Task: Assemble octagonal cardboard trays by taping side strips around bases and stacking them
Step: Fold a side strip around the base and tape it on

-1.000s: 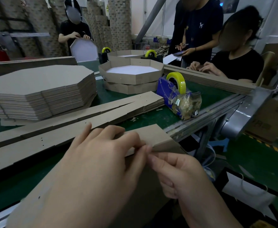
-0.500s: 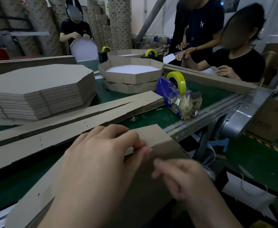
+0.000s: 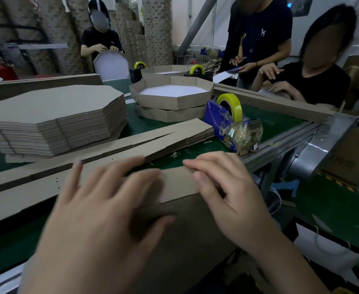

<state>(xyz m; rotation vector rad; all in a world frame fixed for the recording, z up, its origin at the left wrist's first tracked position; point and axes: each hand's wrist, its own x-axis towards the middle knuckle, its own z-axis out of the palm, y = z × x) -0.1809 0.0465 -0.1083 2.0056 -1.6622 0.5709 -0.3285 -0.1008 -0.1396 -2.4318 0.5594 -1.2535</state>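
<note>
A brown cardboard tray piece (image 3: 175,184) lies at the near table edge, with its side strip folded down towards me. My left hand (image 3: 102,211) lies flat on its top with fingers spread. My right hand (image 3: 225,192) rests on the piece's right corner, fingers extended over the edge. Behind my hands lie long cardboard side strips (image 3: 110,153). A stack of flat octagonal bases (image 3: 53,115) stands at the left. Two finished octagonal trays (image 3: 172,96) are stacked further back.
A blue tape dispenser with a yellow-green roll (image 3: 229,115) stands right of the strips, on the green table (image 3: 265,124). Other people work at the far side and right. More trays and dispensers (image 3: 140,66) sit at the back. The metal table frame (image 3: 284,143) runs along the right.
My left hand has let go its pinch and spread flat on the cardboard. My right hand has risen from below the edge onto the right corner.
</note>
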